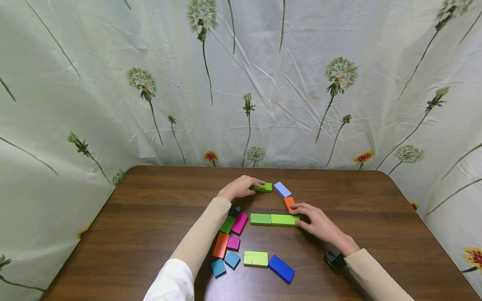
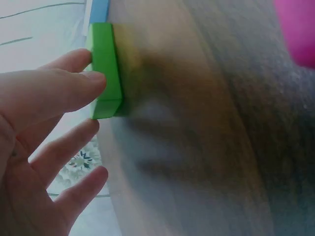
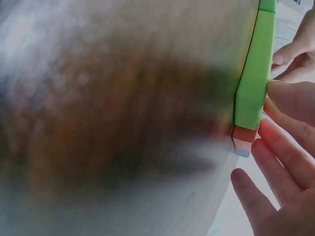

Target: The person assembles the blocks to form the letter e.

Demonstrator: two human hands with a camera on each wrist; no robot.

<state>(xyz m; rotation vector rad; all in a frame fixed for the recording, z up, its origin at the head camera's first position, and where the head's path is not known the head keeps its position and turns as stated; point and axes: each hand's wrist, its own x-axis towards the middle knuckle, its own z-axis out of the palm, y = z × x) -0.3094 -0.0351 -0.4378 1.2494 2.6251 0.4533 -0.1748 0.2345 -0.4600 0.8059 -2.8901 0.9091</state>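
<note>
While I watch, left hand [image 1: 240,187]: pinching green block [image 1: 267,187], mid-frame.
Right hand [image 1: 318,222]: spread, touching orange block [image 1: 288,202].
Touch: best kept light.

No readable text, label, brand, number or sign shows in the head view or in either wrist view.
</note>
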